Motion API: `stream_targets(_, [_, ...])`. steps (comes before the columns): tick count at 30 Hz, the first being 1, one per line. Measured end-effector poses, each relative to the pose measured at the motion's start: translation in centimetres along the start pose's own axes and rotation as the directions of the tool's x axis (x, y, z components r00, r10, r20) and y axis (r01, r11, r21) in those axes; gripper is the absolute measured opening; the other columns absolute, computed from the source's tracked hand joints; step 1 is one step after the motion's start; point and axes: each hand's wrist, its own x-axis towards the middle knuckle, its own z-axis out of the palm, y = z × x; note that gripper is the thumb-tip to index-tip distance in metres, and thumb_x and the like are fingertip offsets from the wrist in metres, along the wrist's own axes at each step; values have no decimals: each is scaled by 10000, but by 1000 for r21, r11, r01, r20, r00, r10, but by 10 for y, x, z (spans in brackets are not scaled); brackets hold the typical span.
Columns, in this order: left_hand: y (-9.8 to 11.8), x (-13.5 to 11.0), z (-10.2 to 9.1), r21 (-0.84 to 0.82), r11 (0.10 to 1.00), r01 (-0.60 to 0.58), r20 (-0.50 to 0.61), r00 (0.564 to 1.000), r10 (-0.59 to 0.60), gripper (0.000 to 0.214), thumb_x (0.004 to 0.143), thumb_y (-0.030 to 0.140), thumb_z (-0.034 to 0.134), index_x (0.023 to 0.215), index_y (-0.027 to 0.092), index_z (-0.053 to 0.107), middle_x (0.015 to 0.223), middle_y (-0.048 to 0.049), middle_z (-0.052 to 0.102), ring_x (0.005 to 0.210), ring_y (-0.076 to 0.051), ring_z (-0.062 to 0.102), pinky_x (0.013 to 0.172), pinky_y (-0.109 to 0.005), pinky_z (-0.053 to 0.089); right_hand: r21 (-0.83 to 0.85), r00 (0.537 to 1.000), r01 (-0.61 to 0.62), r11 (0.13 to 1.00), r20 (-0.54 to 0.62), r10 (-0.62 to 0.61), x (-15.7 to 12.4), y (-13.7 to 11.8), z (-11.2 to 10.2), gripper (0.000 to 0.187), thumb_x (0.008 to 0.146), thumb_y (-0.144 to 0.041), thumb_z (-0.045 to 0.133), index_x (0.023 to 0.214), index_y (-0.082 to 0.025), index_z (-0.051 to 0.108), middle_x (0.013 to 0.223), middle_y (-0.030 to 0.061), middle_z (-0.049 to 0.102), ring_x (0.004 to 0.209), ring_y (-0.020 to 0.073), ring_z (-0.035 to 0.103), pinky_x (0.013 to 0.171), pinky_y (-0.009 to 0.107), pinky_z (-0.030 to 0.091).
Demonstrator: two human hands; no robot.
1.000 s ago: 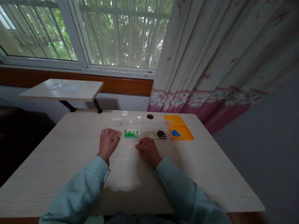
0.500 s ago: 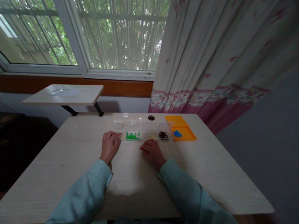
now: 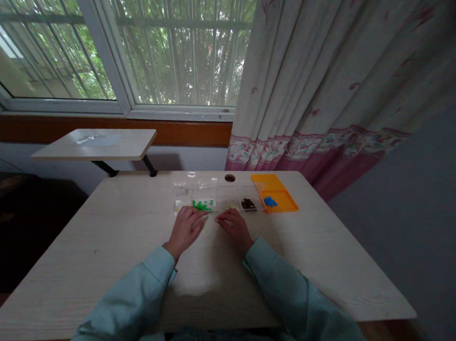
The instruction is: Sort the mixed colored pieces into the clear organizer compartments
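Note:
My left hand (image 3: pixel 186 228) is at the near edge of a clear plastic compartment box (image 3: pixel 216 190), just below the green beads (image 3: pixel 202 206). Its thumb and forefinger point right, drawn together; anything between them is too small to make out. Close by on the right, my right hand (image 3: pixel 234 228) has its fingers bent into a pinch, tips facing the left hand. What it grips cannot be made out. Pale beads (image 3: pixel 231 205) lie in the compartment beyond it, and dark brown beads (image 3: pixel 248 205) fill part of the one to the right.
An orange tray (image 3: pixel 289 206) holding blue pieces (image 3: pixel 270 202) adjoins the box's right end. A round cable hole (image 3: pixel 230 178) is behind the box. On the wooden desk (image 3: pixel 113 254), a raised shelf (image 3: pixel 129 145) stands at back left. A curtain (image 3: pixel 286 110) hangs behind the right side.
My left hand has moved right from the box's left end, coming near my right hand. My right hand stays in almost the same place, still pinched.

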Motion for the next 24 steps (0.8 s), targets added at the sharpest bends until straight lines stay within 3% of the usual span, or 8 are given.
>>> stream_targets(4, [13,-2,8,-76,995,-71,111,991,80,263,923,353,524,1138,231,612,975,-72,608,959,-209,532,857,-373,443,88,997,19,996,73,-25,-4,-11,3,211,859,-403,625,832,-221,729,801,43,611,795,175,578,738,326,479])
stream_targets(8, [10,-3,8,-93,990,-110,172,977,125,211,928,370,516,973,202,636,889,-64,619,900,-198,544,814,-349,447,88,993,26,996,115,-37,-6,-19,4,194,849,-398,644,825,-232,742,773,36,607,783,171,576,749,322,476])
stream_targets(14, [5,-4,6,-54,989,-138,162,976,145,220,935,371,507,897,199,637,830,-52,622,862,-188,550,797,-335,434,90,990,-3,996,143,-10,-4,-22,1,235,858,-427,624,821,-228,742,766,40,606,773,171,578,736,317,478])
stream_targets(24, [9,-1,-1,88,975,-202,171,968,185,237,944,390,483,999,217,637,874,-55,641,884,-198,563,775,-341,421,92,987,8,996,158,-22,-5,-17,1,260,866,-437,604,805,-215,725,766,42,610,771,173,583,731,317,490])
